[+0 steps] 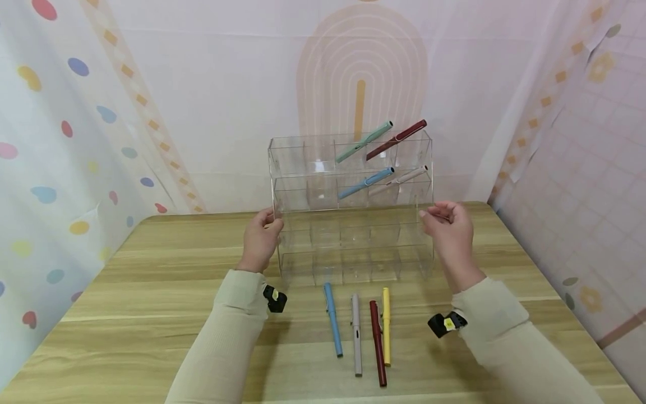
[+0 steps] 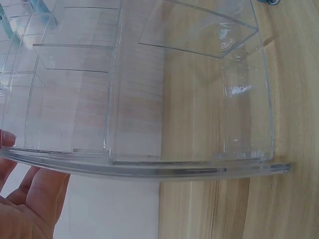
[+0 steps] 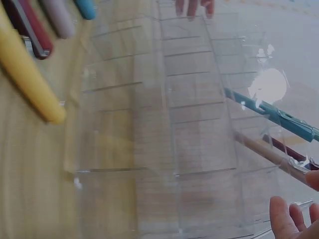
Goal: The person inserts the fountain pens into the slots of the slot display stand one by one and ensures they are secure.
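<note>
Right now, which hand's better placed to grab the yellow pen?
Right hand, probably: it's nearer the yellow pen, rightmost on the table. Left hand is farther, at the clear rack's left edge.

Rack [image 1: 353, 235]: clear plastic by the look, smooth, glossy; hard white glints on panels, cut edges shiny. In front of rack: blue pen [image 1: 333, 320], grey pen [image 1: 356, 336], dark red pen [image 1: 378, 343], yellow pen [image 1: 386, 325]; barrels smooth, plastic-looking; dark red one's clip bright like metal. Beneath rack: worktop [image 1: 151, 292], wood-grain surface, smooth, low sheen. Behind rack: curtain [image 1: 227, 112], printed cloth, matt, faintly creased. Either side of rack: sleeves [image 1: 232, 325], matt fine-ribbed cloth.
</note>
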Demonstrator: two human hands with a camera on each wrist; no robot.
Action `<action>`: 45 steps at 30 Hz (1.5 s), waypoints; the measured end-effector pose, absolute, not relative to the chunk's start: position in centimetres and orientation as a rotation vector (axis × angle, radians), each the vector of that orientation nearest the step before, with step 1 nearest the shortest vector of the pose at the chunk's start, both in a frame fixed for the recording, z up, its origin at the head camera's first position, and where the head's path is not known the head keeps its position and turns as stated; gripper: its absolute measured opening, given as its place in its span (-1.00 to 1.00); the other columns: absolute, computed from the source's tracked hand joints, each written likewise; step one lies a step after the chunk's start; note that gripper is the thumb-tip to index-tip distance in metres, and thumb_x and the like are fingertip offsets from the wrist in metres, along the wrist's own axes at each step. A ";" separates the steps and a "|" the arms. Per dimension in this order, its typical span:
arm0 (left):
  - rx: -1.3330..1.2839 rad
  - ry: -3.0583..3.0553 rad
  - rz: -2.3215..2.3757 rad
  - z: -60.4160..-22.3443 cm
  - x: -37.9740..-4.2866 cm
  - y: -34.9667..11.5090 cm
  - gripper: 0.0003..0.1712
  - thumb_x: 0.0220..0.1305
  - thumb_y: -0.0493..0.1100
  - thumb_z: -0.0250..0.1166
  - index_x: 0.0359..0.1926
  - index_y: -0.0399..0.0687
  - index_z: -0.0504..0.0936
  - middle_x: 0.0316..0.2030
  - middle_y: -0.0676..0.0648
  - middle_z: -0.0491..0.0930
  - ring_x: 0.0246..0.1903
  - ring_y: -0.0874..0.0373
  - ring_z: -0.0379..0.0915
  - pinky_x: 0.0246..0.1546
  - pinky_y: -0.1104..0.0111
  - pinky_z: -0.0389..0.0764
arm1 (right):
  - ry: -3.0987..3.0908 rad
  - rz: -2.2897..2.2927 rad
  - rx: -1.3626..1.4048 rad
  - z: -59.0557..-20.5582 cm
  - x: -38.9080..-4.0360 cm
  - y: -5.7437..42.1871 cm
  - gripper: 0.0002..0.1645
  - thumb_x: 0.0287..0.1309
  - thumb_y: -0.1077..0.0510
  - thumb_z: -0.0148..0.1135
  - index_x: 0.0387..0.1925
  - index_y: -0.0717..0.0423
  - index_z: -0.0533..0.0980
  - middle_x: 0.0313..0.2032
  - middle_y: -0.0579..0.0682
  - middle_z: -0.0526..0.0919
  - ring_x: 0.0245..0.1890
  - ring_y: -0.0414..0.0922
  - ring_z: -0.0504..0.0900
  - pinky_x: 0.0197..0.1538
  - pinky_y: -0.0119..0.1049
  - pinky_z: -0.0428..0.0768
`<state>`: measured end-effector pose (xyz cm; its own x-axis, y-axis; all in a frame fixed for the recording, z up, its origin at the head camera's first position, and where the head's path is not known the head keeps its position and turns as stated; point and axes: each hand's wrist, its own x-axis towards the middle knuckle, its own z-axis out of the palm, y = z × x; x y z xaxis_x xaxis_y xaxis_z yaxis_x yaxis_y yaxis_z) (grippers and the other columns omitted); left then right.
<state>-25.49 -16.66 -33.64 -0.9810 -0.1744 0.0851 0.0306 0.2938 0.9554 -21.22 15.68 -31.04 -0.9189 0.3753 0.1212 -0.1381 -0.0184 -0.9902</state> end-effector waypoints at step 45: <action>0.095 -2.367 -1.886 -33.9 -25.5 -17.3 -0.47 0.40 -0.25 0.02 0.38 -0.13 0.33 0.13 -0.31 0.42 -0.01 -0.05 0.36 -0.20 0.36 0.53 | -2.876 1.810 0.040 -38.8 -17.7 14.3 -0.50 0.17 0.26 0.21 0.11 0.47 0.39 -0.18 0.16 0.53 -0.25 -0.04 0.57 -0.29 -0.16 0.62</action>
